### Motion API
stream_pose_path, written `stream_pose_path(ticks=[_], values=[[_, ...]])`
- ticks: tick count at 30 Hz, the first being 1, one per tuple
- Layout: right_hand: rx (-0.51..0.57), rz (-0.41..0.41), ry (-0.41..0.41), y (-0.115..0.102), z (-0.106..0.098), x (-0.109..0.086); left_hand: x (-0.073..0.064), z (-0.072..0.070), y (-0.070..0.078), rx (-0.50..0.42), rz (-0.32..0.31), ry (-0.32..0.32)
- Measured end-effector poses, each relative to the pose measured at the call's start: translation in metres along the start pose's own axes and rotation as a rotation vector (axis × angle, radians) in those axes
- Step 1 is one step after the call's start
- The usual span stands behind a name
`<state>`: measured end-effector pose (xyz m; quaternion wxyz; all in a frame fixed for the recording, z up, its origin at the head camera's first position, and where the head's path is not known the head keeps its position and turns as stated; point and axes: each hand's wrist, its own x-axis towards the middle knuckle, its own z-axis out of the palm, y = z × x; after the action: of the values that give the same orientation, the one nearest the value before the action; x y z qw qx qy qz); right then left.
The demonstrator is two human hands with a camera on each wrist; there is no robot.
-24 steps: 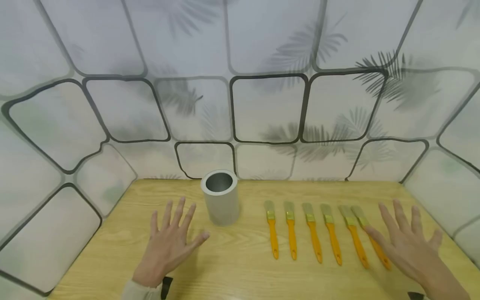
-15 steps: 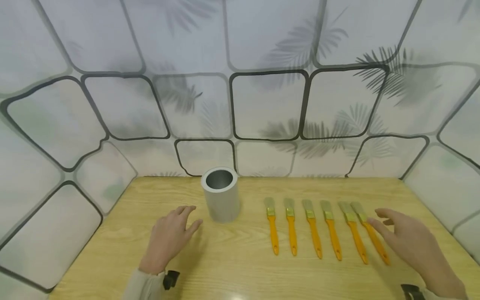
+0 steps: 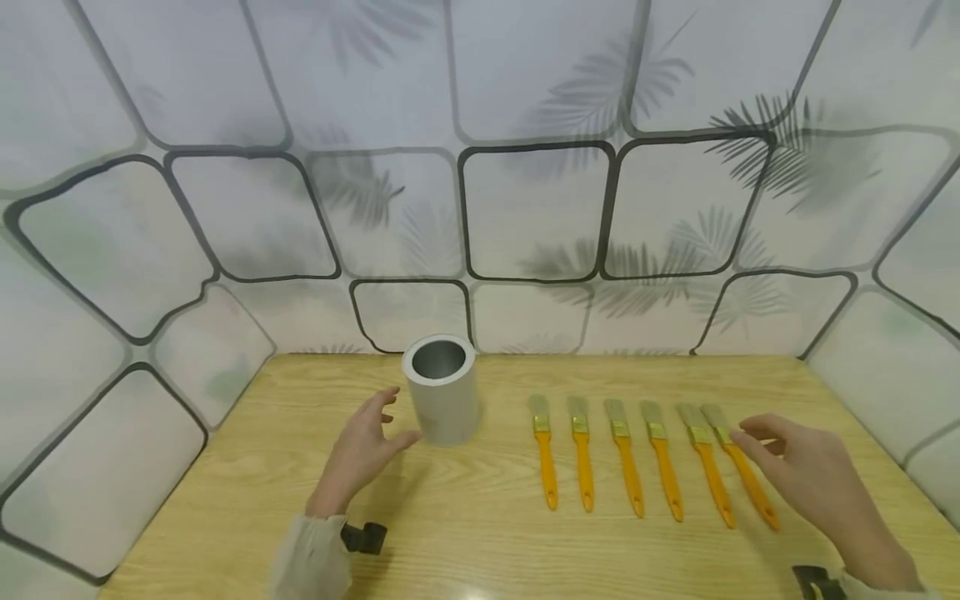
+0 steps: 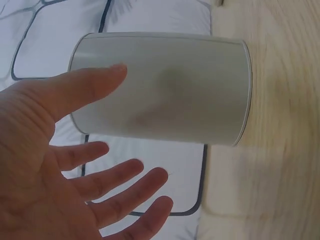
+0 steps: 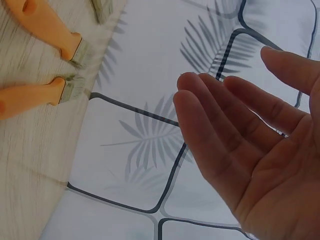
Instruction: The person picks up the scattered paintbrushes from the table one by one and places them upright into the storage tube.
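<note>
A light grey metal can [image 3: 446, 408] with a wide rim and dark hollow inside stands upright on the table, left of centre. My left hand [image 3: 360, 454] is just left of it, fingers loosely bent, the thumb tip overlapping the can's lower side in the head view. From the left wrist, the palm faces the can [image 4: 190, 90] with nothing in the hand [image 4: 55, 160]. On the right, my right hand [image 3: 810, 479] hovers by the rightmost paintbrush [image 3: 752, 483], fingers loosely bent. The right wrist view shows that hand [image 5: 265, 145] holding nothing, with orange brush handles [image 5: 37, 95] beyond it.
Several paintbrushes [image 3: 626, 467] with orange handles and pale bristles lie in a row, bristles toward the back; the two rightmost lie close together. A patterned cloth-like wall [image 3: 536, 217] encloses the back and sides of the wooden table [image 3: 480, 533].
Both hands were spread flat, then their fingers bent loosely. My left hand has moved right and closer to the can; my right hand stays near the rightmost brush. Can and brushes have not moved.
</note>
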<state>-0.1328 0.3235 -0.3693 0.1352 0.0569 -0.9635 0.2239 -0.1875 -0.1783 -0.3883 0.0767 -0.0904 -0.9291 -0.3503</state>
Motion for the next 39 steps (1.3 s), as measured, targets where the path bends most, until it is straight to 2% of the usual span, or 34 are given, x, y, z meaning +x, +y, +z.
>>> stream_pose_path(ticks=[3, 6, 12, 19, 22, 27, 34, 39], values=[[0.001, 0.014, -0.014, -0.002, 0.000, 0.000, 0.006, 0.006, -0.003, -0.147, -0.064, -0.037], [0.003, 0.018, -0.020, -0.004, 0.000, 0.001, 0.012, 0.012, -0.008, -0.242, -0.103, -0.042], [0.008, 0.009, -0.001, -0.007, 0.000, 0.000, 0.023, 0.020, -0.012, -0.334, -0.143, -0.052], [0.017, -0.018, 0.043, -0.015, 0.004, 0.002, 0.032, 0.029, -0.012, -0.452, -0.139, -0.120], [0.066, -0.031, 0.048, -0.021, 0.008, 0.005, 0.035, 0.032, -0.012, -0.474, -0.128, -0.115], [0.226, -0.025, 0.031, -0.032, 0.014, 0.011, 0.041, 0.037, -0.010, -0.491, -0.097, -0.090], [0.373, 0.050, -0.081, -0.051, 0.031, 0.022, 0.042, 0.044, -0.012, -0.479, -0.112, -0.070], [0.439, 0.089, -0.146, -0.066, 0.046, 0.029, 0.042, 0.052, -0.017, -0.503, -0.077, -0.051]])
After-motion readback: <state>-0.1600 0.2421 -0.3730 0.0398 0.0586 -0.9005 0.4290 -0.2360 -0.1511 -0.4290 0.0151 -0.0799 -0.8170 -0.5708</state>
